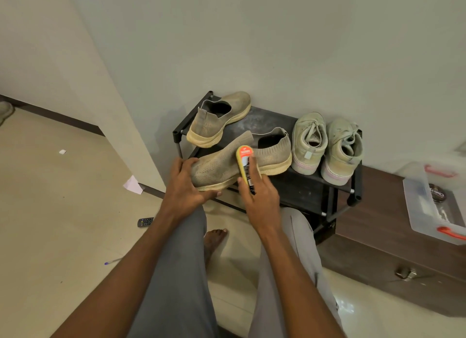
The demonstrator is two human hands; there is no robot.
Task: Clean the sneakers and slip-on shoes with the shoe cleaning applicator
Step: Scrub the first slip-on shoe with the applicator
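Note:
A tan knit slip-on shoe [222, 164] lies on its side at the front edge of a black shoe rack [300, 186]. My left hand [186, 184] grips its toe end. My right hand [259, 194] holds the yellow shoe cleaning applicator [245, 161], with its red label facing up, pressed against the shoe's upper. The second slip-on shoe [216, 118] stands at the back left of the rack. Two pale green lace-up sneakers [309, 141] [343, 151] stand side by side on the right of the rack, heels toward me.
A clear plastic box [433, 206] with red latches sits on a brown wooden cabinet [383, 242] at right. A remote control [145, 222], a pen [113, 261] and paper scraps [133, 185] lie on the floor at left. My grey-trousered legs and bare foot [214, 239] are below the rack.

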